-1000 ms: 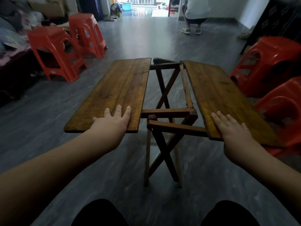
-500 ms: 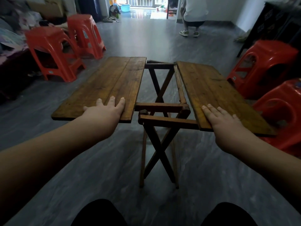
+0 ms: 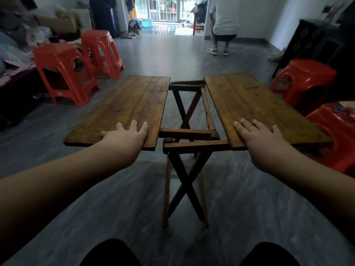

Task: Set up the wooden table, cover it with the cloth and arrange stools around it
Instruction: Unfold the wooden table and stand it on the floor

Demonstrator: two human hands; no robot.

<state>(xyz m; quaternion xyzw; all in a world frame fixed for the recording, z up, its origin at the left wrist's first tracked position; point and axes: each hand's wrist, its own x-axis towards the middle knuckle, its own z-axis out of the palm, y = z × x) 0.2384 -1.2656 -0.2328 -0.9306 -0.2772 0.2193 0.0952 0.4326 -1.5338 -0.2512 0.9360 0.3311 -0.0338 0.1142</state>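
The wooden folding table stands in front of me on its crossed legs. Its two top leaves are spread apart, with the bare frame showing in the gap. My left hand lies on the near end of the left leaf, four fingers on top and the thumb hidden under the edge. My right hand holds the near end of the right leaf the same way. Red plastic stools stand around: two at the left and two at the right.
Something patterned lies on the nearest right stool. A person stands by the far doorway. A cluttered sofa runs along the left wall, and a dark cabinet stands at the right. The floor is grey tile.
Both hands stay on the leaves' near ends. The leaves look a little flatter, and my view has tilted up to show more of the far room.
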